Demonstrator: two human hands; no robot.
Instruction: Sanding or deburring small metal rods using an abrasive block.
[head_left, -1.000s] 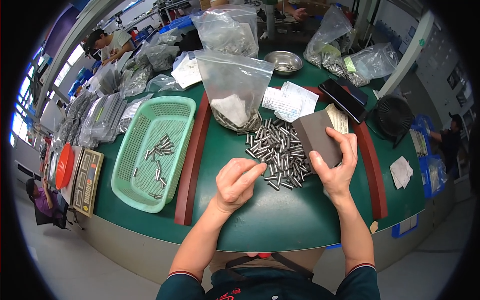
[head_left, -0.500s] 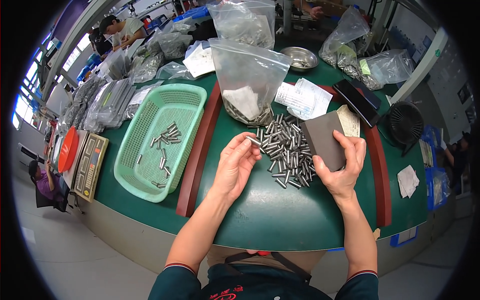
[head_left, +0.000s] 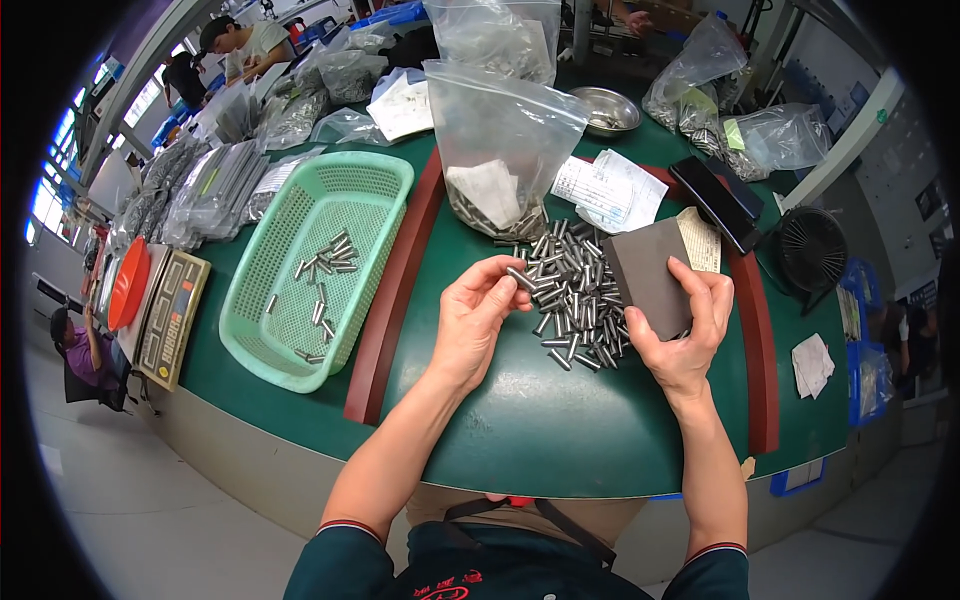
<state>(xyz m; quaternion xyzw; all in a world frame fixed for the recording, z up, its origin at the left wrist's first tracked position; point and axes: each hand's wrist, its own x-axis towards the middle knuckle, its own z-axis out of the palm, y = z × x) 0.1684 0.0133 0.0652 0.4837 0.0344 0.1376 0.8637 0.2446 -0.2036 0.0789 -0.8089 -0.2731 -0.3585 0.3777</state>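
Observation:
Between thumb and fingers, my left hand pinches one small metal pin at the left side of a pile. That heap of grey cylindrical pins lies loose on the green tabletop. A dark grey-brown flat block is gripped in my right hand, tilted over the pile's right edge. What lies beneath the block is hidden. Left of my hands, a light green perforated basket holds several more pins. Behind the pile, a clear zip bag stands with pins and a white paper inside.
Dark red bars edge the work area on both sides. At right are a black phone, a small black fan and a crumpled cloth. A steel bowl sits behind; a scale stands far left. Other people sit in the background.
My left hand has shifted slightly right, and the pin in its pinch has turned a little. The right hand keeps its grip on the block. The whole view has shifted slightly.

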